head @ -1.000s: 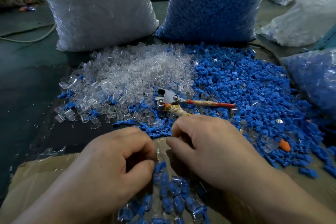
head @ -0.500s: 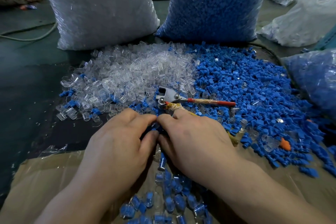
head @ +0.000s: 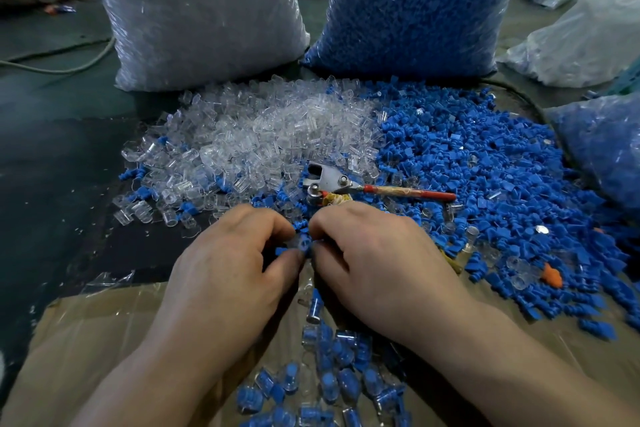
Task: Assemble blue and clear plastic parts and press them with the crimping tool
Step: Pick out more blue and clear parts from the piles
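My left hand [head: 235, 263] and my right hand [head: 377, 260] meet fingertip to fingertip at the near edge of the piles. Between them they pinch a small blue plastic part [head: 300, 242]; whether a clear part is on it I cannot tell. Just beyond my right hand lies the crimping tool [head: 332, 180], metal head to the left, red handle [head: 415, 192] pointing right. A heap of clear plastic parts [head: 263, 135] lies at the left, a heap of blue plastic parts [head: 485, 163] at the right. Several assembled blue-and-clear pieces [head: 329, 367] lie under my wrists.
A big sack of clear parts [head: 194, 10] and a big sack of blue parts [head: 415, 3] stand behind the heaps. More plastic bags [head: 588, 31] lie at the right. Brown cardboard [head: 86, 340] covers the near floor. An orange piece [head: 552, 276] lies among the blue parts.
Both hands have moved forward from over the assembled pieces to the near edge of the piles and come together. An assembled piece now lies below my fingers on the cardboard.
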{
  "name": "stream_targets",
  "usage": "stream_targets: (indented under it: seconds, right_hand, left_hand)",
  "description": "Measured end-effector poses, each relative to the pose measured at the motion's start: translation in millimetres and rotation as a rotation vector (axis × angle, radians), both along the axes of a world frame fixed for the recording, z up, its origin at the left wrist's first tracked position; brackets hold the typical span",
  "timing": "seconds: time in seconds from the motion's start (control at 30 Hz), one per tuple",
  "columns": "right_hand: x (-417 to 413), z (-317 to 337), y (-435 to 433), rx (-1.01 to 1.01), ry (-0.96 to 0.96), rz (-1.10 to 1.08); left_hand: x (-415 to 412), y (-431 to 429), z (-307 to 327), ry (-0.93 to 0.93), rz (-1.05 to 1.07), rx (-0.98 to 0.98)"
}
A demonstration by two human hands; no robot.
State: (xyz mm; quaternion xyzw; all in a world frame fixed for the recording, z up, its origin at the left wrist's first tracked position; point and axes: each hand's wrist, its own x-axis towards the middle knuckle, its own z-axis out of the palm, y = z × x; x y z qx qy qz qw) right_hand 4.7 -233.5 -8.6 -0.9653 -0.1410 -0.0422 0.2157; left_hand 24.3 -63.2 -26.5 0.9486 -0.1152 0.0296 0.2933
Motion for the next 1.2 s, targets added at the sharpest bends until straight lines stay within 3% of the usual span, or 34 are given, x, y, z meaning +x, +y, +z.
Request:
stream_targets:
  seconds: [0.07,0.2,0.33,0.53,0.83,1.0,1.2]
  right_hand:
    - [-1.3,0.4,-1.0,0.100,-0.009,-0.039]
    - [-5.3,-0.4,-8.1,0.326,0.106,-0.124]
    - [-7.0,2.7,-9.7,0.419,0.198,-0.104]
    - [-12.0,7.9,-7.9,0.387,0.201,0.009]
    - [-16.8,9.9,-3.7,0.315,0.209,0.149]
    - [-15.5,8.5,-9.6,0.501,0.168,0.043]
    - [-13.9,5.6,-7.1,0.872,0.372,-0.011]
  left_hand:
    - [-2.7,-0.3,-1.0,-0.015,0.070,-0.134]
    - [-1.7,9.2,4.3,0.084,0.257,-0.739]
    - [5.0,18.5,3.9,0.131,0.210,-0.901]
    - [-0.5,14.1,-9.9,0.263,0.104,-0.788]
    - [-2.3,8.2,-1.9,0.302,0.133,-0.911]
    - [0.5,11.7,-1.6,0.375,0.100,-1.011]
    - [-1.3,7.1,-0.2,0.427,0.091,-1.042]
